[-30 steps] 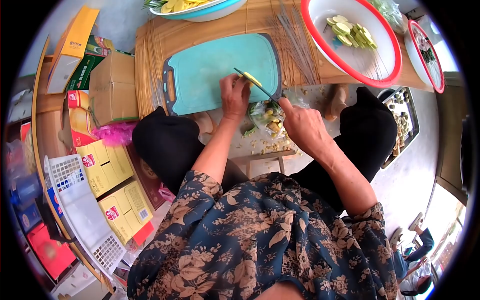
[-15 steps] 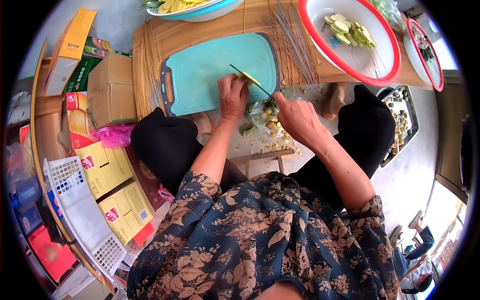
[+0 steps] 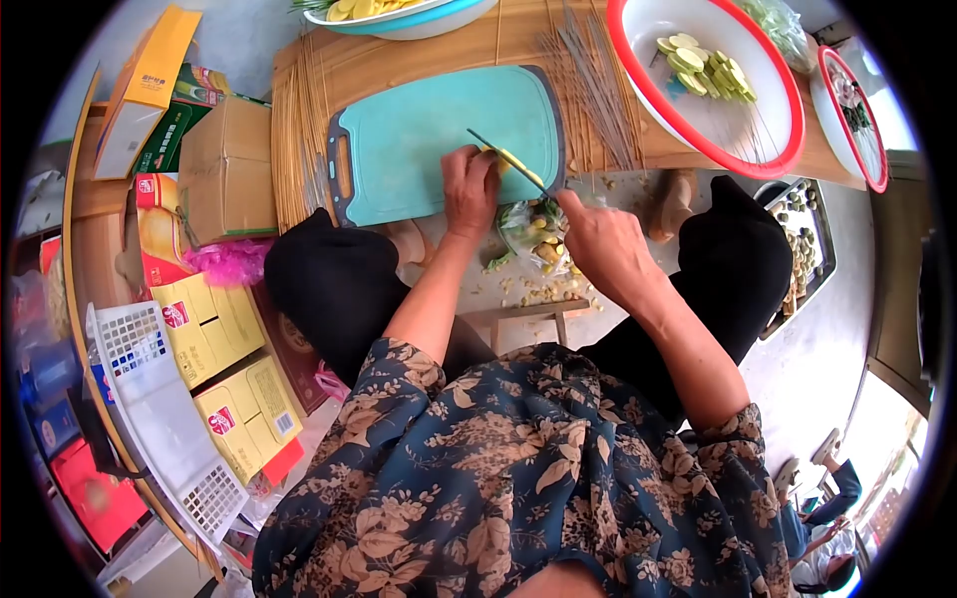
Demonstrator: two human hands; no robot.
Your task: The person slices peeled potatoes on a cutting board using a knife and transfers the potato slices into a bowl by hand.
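Pale wall [image 3: 239, 42], grey floor [image 3: 822, 354], wooden table [image 3: 424, 50], wooden furniture [image 3: 100, 249] at left, bright light at lower right

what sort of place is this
Probably a small shop or eatery's food-prep corner: a cutting board on a wooden table, skewer-like sticks beside it, and a red-rimmed basin of sliced vegetable.

At my ten o'clock stands a cardboard box [image 3: 227, 174]; at eight, a white basket [image 3: 171, 424]; at four, another person [image 3: 835, 496].
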